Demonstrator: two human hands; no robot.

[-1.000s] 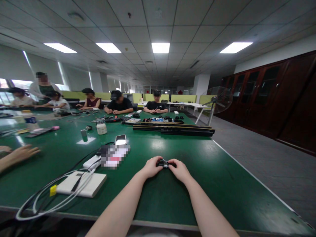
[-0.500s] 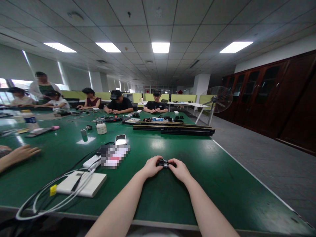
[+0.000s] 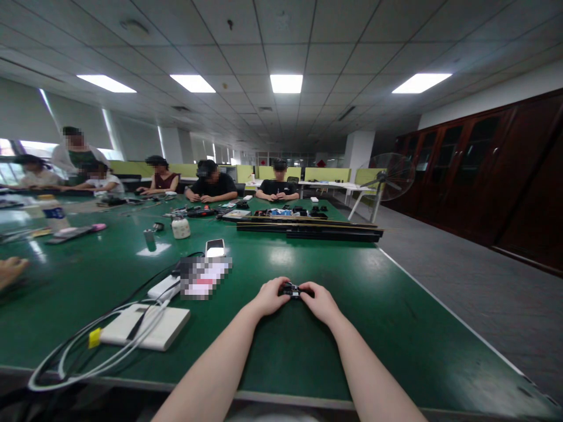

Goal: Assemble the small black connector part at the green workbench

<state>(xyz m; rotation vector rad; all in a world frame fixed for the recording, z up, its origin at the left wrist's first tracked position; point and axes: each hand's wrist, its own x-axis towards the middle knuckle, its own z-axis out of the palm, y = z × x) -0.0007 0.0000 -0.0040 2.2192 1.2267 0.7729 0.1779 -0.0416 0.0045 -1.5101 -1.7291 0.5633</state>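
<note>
A small black and silver part (image 3: 291, 291) sits between my two hands, on or just above the green table (image 3: 352, 351). My left hand (image 3: 269, 297) grips its left side between thumb and fingers. On its right side, my right hand (image 3: 320, 300) pinches it the same way. The part is partly covered by fingertips, and its details are too small to make out.
To the left lie a white box (image 3: 149, 328) with looped cables, a white device (image 3: 215, 248), and a jar (image 3: 180, 227). Long black bars (image 3: 334, 233) lie farther back. A person's hand (image 3: 11, 271) is at the left edge; several people sit beyond.
The other person's hand at the left edge has moved left, mostly out of view. My hands and the small part look unchanged.
</note>
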